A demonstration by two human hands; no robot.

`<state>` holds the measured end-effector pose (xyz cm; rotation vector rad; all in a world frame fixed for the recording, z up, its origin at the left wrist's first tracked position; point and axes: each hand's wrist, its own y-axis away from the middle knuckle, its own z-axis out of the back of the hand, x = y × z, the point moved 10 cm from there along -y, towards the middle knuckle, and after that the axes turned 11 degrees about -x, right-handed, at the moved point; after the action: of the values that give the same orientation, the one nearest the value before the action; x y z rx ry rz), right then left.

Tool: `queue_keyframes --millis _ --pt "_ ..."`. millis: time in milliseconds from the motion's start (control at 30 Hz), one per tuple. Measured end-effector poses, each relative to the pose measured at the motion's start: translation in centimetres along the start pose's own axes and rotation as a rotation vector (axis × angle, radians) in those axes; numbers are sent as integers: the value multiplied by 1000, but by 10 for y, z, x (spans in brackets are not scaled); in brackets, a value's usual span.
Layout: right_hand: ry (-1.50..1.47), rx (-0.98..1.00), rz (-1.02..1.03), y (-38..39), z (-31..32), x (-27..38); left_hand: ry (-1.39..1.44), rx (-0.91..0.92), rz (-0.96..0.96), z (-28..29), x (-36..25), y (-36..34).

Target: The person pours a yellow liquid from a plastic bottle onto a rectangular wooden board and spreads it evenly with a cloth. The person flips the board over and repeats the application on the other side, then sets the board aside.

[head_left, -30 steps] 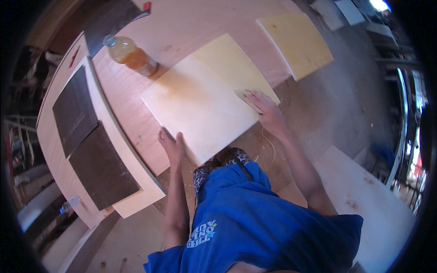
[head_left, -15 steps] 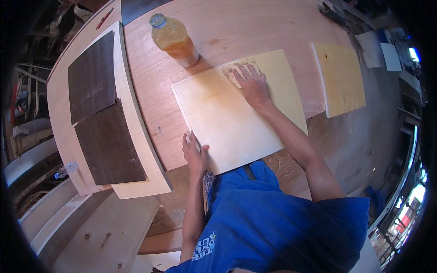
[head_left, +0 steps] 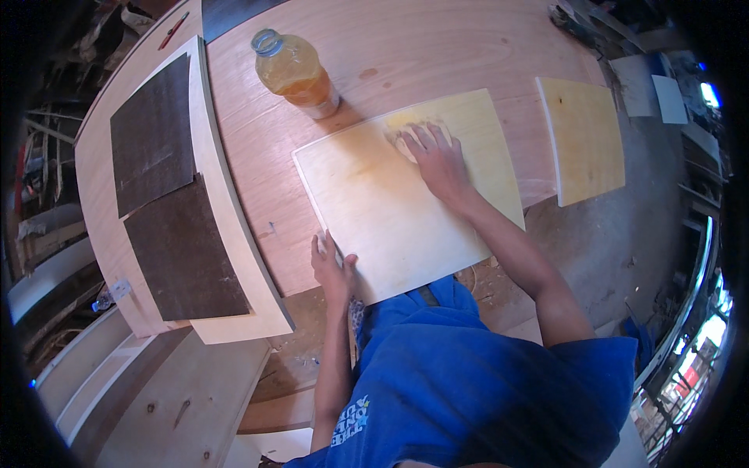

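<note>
Below centre, your left hand (head_left: 334, 274), thumb and fingers parted, rests at the left edge of a pale panel (head_left: 390, 222); above centre, your right hand (head_left: 442, 161), fingers spread, covers a blurred pad (head_left: 403, 146) on it.

Over my remote feed I count two bare hands (head_left: 334, 274) (head_left: 441, 160), one plastic bottle (head_left: 287, 66) of orange liquid (head_left: 308, 86), two yellowish panels (head_left: 398, 234) (head_left: 585, 144), two dark brown sheets (head_left: 152, 140) (head_left: 187, 253), one long pale board (head_left: 264, 312), one blue T-shirt (head_left: 484, 382) — and one slim red tool (head_left: 173, 31).
</note>
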<state>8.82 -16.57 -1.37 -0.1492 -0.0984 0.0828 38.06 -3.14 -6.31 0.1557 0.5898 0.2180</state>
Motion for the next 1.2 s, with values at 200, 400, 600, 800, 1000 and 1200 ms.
queue_keyframes --millis 200,400,600,800,1000,1200 --pt "59 32 3 -20 -11 -15 -13 6 -33 4 -3 -2" --pt "74 -2 27 -22 -12 -25 -31 8 -50 3 -7 -2" --pt "-22 25 12 -22 5 -22 -27 4 -39 1 2 1" --pt "18 62 -15 11 -10 -34 -58 25 -96 -1 2 2" --pt "-45 272 -10 150 22 -37 -29 36 -112 -2 0 3" --pt "-71 547 -193 326 59 -18 -215 -1 -380 -8 -37 15"
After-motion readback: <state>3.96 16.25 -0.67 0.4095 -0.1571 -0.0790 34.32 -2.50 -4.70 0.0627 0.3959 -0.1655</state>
